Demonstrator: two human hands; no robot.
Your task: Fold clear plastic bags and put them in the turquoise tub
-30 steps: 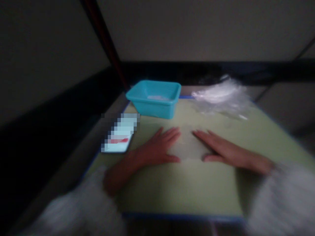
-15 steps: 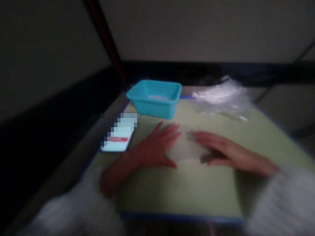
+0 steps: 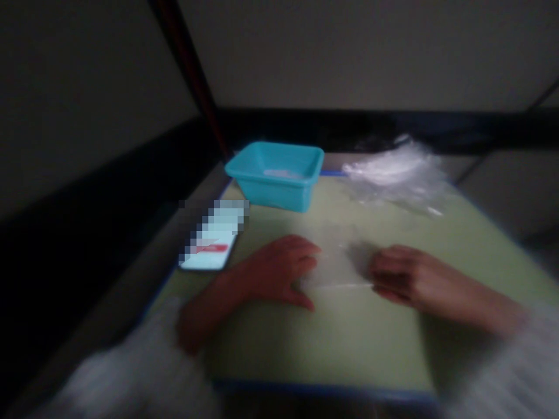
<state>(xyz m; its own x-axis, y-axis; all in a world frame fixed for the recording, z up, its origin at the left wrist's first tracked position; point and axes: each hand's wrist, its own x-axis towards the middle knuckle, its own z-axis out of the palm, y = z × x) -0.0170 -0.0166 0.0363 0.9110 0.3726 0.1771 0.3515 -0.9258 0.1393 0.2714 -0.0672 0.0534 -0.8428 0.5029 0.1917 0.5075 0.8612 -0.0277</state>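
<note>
A clear, flat plastic piece, perhaps a bag (image 3: 338, 270), lies on the table between my two hands. At its left side my left hand (image 3: 277, 267) rests palm down, fingers a little bent and thumb spread away, so it is open. My right hand (image 3: 404, 273) is by the right end of the plastic with its fingers curled in. Whatever those fingers may pinch is hidden, and the picture is blurred and dim there.
A turquoise plastic basket (image 3: 275, 191) stands at the back left with something pale inside. Left of my forearm lies a phone (image 3: 209, 259) with a lit screen. Crumpled clear plastic bags (image 3: 393, 171) sit at the back right of the greenish table (image 3: 340, 343), which has a blue edge.
My right hand has drawn back to the right, and its stretched fingers have curled in. The fingers of my left hand have bent and come slightly nearer to me.
</note>
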